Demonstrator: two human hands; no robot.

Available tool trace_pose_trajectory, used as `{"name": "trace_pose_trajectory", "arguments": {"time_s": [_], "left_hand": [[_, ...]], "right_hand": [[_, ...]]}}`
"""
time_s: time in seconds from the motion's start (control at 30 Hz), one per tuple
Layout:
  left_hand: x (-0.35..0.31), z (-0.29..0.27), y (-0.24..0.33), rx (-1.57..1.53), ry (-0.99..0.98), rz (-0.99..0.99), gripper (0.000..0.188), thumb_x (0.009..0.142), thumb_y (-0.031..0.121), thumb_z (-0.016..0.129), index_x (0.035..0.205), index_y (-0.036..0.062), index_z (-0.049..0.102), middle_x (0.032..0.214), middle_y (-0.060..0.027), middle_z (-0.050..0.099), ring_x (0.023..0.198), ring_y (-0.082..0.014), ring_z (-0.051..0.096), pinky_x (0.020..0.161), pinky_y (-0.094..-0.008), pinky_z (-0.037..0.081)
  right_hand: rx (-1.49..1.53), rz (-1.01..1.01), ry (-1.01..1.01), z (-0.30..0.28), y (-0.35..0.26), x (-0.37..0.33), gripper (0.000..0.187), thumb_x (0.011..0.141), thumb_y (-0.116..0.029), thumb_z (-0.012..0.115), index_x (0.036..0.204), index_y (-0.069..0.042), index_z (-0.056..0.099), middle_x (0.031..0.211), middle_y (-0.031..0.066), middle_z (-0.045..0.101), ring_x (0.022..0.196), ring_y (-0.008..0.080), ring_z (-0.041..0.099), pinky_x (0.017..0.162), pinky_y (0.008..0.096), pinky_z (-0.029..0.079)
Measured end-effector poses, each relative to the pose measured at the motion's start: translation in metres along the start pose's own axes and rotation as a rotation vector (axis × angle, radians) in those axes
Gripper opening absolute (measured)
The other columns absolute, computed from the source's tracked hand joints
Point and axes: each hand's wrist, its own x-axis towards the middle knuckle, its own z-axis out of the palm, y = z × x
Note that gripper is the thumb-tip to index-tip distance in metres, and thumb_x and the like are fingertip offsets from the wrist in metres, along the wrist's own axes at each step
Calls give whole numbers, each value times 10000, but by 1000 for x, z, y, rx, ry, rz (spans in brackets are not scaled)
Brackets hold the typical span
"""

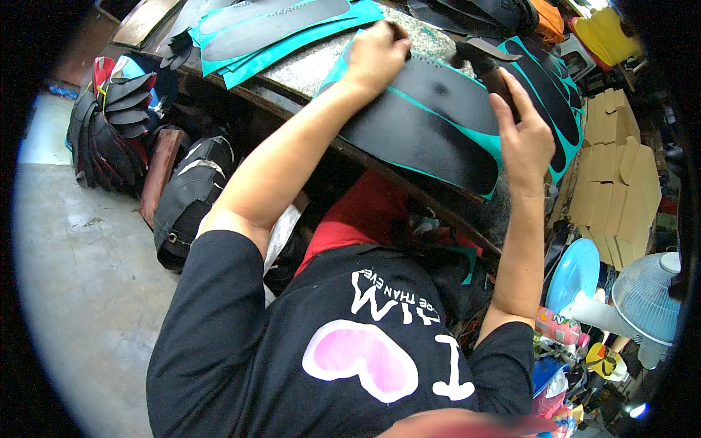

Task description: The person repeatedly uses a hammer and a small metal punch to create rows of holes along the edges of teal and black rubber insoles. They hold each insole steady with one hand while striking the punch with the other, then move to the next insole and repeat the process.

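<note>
My left hand (376, 60) is closed near the far edge of a black piece on teal backing. Its fingers pinch a small dark thing, mostly hidden, that I cannot make out. Small marks run in a row along that edge, right of the hand. My right hand (524, 142) grips the brown handle of what looks like a hammer (499, 87); its dark head is blurred and raised over the sheet's right end. A curved metal blade (500, 50) shows just beyond the head. Two black shaped pieces (420, 139) lie on the teal sheet under my hands, at the bench's near edge.
More teal-backed black pieces (281, 33) are stacked at the far left of the bench, others (551, 95) at the right. Bundled black cut pieces (113, 120) stand left of the bench. Cardboard boxes (610, 182), a fan (646, 296) and a blue lid (573, 274) are on the right.
</note>
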Motion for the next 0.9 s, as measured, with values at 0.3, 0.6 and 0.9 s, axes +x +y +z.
{"name": "trace_pose_trajectory", "arguments": {"time_s": [0.3, 0.6, 0.9], "left_hand": [[3, -4, -2, 118, -102, 103, 161, 865, 172, 695, 963, 52, 649, 800, -168, 703, 741, -296, 708, 696, -381, 562], [0, 6, 1, -336, 10, -211, 126, 848, 122, 713, 892, 12, 670, 799, -147, 720, 666, -196, 715, 663, -315, 570], [0, 13, 4, 239, -73, 345, 152, 865, 147, 673, 967, 56, 608, 784, -215, 675, 753, -388, 679, 684, -436, 545]], "right_hand": [[516, -167, 297, -43, -15, 12, 378, 969, -179, 645, 1344, -148, 614, 810, -6, 652, 643, 31, 539, 559, 184, 456], [111, -21, 63, -12, 7, 0, 378, 932, -344, 670, 1297, -248, 648, 1176, 115, 694, 1020, 264, 700, 844, 326, 535], [328, -195, 284, -25, -16, 4, 395, 943, -190, 667, 1333, -156, 614, 1093, 81, 690, 895, 181, 666, 733, 305, 530]]}}
